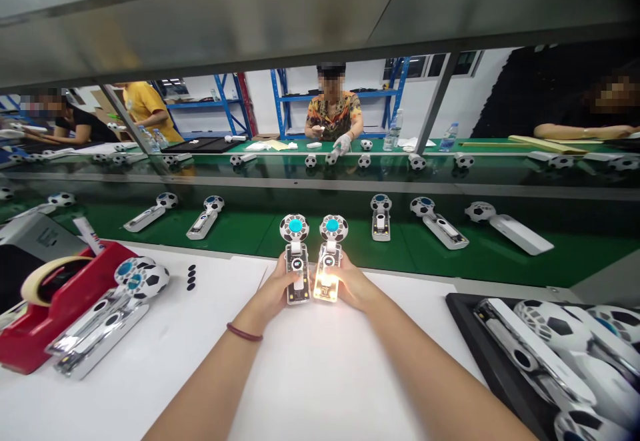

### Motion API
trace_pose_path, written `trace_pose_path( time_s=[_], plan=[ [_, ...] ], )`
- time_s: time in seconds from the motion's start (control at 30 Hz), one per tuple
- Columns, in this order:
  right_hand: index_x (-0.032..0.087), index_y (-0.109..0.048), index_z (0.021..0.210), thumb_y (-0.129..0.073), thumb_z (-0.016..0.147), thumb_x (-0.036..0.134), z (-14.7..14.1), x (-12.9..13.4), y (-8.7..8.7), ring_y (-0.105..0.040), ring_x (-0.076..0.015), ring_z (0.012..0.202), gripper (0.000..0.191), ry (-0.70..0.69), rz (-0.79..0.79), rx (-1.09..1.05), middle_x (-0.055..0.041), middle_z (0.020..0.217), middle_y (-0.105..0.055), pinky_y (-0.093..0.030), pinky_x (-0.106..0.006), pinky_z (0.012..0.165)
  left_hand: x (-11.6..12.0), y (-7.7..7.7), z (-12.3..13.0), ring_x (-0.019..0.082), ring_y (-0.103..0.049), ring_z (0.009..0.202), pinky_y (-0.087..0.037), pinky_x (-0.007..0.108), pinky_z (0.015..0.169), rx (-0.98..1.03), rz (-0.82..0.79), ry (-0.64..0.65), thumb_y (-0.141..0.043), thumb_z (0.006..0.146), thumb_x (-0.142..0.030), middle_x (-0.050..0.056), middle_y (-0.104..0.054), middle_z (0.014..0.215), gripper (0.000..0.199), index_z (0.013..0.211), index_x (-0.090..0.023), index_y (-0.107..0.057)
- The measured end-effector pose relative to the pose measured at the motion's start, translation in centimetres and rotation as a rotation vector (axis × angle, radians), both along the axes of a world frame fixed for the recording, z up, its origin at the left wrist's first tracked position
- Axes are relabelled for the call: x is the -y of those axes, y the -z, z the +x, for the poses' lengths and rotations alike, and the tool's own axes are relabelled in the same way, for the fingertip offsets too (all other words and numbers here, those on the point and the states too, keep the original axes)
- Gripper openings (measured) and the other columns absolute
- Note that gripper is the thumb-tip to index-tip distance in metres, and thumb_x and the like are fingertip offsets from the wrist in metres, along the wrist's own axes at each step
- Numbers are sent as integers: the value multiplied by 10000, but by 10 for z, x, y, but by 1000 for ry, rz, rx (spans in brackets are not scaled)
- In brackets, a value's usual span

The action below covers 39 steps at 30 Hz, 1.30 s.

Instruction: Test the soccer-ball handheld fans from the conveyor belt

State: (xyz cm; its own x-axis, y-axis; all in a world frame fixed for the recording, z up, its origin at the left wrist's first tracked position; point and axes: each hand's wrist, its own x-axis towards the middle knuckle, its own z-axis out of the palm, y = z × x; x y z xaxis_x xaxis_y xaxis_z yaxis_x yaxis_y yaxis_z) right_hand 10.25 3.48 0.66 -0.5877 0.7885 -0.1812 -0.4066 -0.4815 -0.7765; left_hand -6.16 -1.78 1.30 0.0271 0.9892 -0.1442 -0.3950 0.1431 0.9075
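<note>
Left hand: the left hand (273,296) is closed around the left unit (299,289), with the thumb at its white strip.
Right hand: the right hand (357,286) is closed in the same way around the right unit (325,292), whose clear body glows warm.
Two units: they stand upright side by side between the hands, football heads on top.
Good handling: I judge it is best to hold both at equal height, thumbs below the screens, and to press gently, because the smooth shells could slip.
Screens: each shows small light digits, perhaps "100", but I cannot be sure.
Left of the grip: four black dots (191,277) without writing, then a red dispenser (117,261); a white stick (86,233) there has red letters, too small to read.
Farther left: the grey box (43,235) carries faint print, not readable.
Right of the grip: a black tray (473,334) with more units.
Beyond the grip: the green belt (260,217); past it, a bottle (449,137) has a blue label, unreadable.
</note>
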Motion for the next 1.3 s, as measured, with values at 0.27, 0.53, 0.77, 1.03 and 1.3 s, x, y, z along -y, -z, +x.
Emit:
trace_pose_path(
  time_s=[0.27, 0.53, 0.77, 1.03, 1.3],
  plan=[
    [277, -333, 1157, -732, 566, 206, 0, -2, 4, -607, -187, 752, 717, 1, -7, -19, 24, 834, -562, -457, -380, 750, -2, 4, -1, 210, -620, 789, -489, 318, 686, 47, 16, 21, -654, 678, -160, 32, -611, 888, 555, 1152, -238, -376],
    [298, -315, 1179, -728, 520, 137, 2, -1, 6, -600, -187, 777, 794, -35, -10, -24, 13, 895, -568, -460, -383, 758, -4, 10, -4, 206, -605, 850, -480, 344, 759, 69, 52, 79, -717, 653, -159, 25, -590, 941, 640, 1163, -263, -344],
    [305, -333, 1149, -710, 514, 140, 0, -4, 11, -582, -171, 763, 756, -10, -6, -4, 31, 872, -545, -459, -373, 743, 0, 2, 0, 207, -610, 814, -480, 339, 734, 66, 33, 51, -717, 624, -142, 21, -601, 888, 663, 1158, -248, -339],
    [301, -327, 1144, -711, 522, 141, 1, -2, 7, -587, -177, 745, 748, -16, 9, -13, 37, 838, -547, -462, -370, 731, -1, 3, -1, 216, -610, 861, -476, 355, 782, 55, 24, 55, -716, 631, -150, 24, -604, 925, 670, 1176, -259, -341],
    [290, -319, 1161, -701, 541, 151, 1, -2, 8, -590, -184, 761, 742, -30, 26, -8, 27, 837, -561, -464, -361, 736, -1, 5, -2, 218, -602, 899, -467, 359, 818, 41, 39, 73, -689, 661, -135, 29, -596, 978, 651, 1198, -265, -344]
  ],
)
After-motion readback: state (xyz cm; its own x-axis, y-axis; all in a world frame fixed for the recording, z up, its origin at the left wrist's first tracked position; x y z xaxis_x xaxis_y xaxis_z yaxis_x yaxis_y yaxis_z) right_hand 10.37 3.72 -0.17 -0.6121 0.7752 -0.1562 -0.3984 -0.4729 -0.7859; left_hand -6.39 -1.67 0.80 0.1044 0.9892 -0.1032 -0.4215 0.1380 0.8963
